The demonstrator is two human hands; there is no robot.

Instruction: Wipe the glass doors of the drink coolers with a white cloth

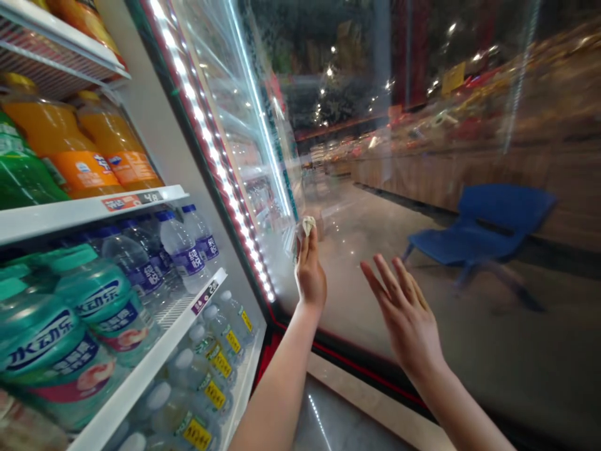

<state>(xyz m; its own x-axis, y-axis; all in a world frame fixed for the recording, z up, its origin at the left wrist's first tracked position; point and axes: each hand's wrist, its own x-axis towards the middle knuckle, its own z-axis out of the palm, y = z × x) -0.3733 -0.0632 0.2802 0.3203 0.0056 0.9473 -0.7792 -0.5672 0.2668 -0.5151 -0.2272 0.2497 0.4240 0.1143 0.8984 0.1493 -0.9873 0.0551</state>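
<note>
My left hand [310,275] is raised against the glass door [338,326], close to the door's hinge-side edge. A small crumpled whitish cloth [308,224] pokes out at its fingertips; the rest of it is hidden by the fingers. To the right, my right hand [408,313] has its fingers stretched out and holds nothing. It is at the same glass door, but whether the palm touches the pane I cannot tell.
On the left, fridge shelves [117,413] carry orange drink bottles [89,169], teal bottles [101,300] and clear water bottles [188,250]. An LED strip [206,134] runs along the fridge edge. Through the glass shows a blue chair [474,232] on the floor.
</note>
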